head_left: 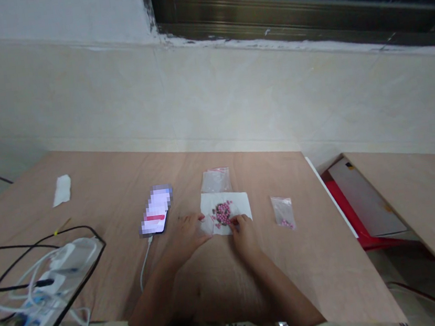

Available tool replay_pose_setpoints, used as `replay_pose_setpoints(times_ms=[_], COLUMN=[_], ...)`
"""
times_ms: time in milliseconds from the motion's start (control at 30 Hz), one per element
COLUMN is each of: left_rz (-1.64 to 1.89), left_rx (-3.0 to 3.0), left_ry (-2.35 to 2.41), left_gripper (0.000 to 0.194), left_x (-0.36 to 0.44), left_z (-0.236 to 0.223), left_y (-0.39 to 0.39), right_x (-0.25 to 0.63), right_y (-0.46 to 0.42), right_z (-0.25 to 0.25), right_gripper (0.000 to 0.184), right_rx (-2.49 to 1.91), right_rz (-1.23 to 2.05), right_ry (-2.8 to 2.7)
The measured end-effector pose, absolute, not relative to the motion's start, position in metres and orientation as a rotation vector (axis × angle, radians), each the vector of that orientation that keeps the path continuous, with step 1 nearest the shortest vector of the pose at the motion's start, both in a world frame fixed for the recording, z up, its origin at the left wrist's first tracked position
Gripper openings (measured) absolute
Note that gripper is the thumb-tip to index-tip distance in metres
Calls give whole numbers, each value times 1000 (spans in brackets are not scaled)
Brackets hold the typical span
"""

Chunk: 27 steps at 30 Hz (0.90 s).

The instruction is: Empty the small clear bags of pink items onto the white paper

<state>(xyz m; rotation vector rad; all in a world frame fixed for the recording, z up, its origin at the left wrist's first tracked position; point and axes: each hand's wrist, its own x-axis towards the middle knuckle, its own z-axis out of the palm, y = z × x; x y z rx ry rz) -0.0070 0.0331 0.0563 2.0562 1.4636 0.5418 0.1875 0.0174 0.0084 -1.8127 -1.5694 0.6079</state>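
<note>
A heap of small pink beads [222,213], some darker, lies on a white sheet of paper [240,198] on the wooden table. At the sheet's left edge, my left hand [188,233] is closed on a small clear plastic bag [207,226], its mouth towards the beads. My right hand [245,235] rests at the sheet's lower right, thumb and fingertips pressed together beside the heap. Whatever sits between those fingertips is too small to make out. Behind the sheet lies a flat clear zip bag [216,180]. Another zip bag [283,212], with a few pink beads at its bottom, lies to the right.
A phone [155,210] with a lit screen and white cable lies left of my hands. Tangled cables surround a white power strip [59,275] at the lower left. A white paper scrap [61,190] lies at the far left. The wall borders the table's back edge.
</note>
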Motion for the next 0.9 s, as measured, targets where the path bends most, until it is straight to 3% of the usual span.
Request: replay_pose_setpoints(times_ms=[300, 533, 900], left_rz=[496, 536, 479], left_rx=[2087, 2081, 2044], left_ry=[1438, 1435, 1463], left_gripper=[37, 39, 36], left_x=[11, 6, 3], left_z=[72, 67, 72], left_y=[38, 50, 43], right_x=[172, 181, 179], right_y=[24, 22, 20], right_z=[37, 23, 22], right_gripper=[8, 8, 11], right_rx=[-1538, -1837, -1812], right_rz=[728, 587, 580], right_ry=[-1531, -1501, -1543])
